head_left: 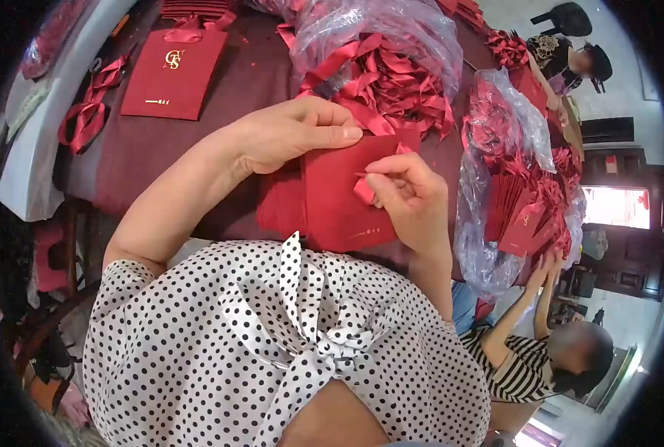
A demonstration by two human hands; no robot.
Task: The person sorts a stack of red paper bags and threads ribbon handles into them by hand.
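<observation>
A flat red paper gift bag (pixel 339 205) with small gold print near its bottom lies in front of me, at the table's near edge. My left hand (pixel 302 130) is closed on its top edge, the thumb laid over the near face. Over the bag's right part, my right hand (pixel 414 197) is closed in a pinch on a red ribbon (pixel 364 191). Where the ribbon meets the bag is partly hidden by my fingers. More red bags (pixel 281 205) are stacked under and to the left of this one.
Beyond my hands, a clear plastic bag (pixel 429 30) holds a heap of red ribbons (pixel 399 89). A gift bag with gold letters (pixel 172 74) lies at the upper left, by a loose ribbon (pixel 86 123). At right, a person in a striped shirt (pixel 522 365) reaches toward bundled bags (pixel 522 216).
</observation>
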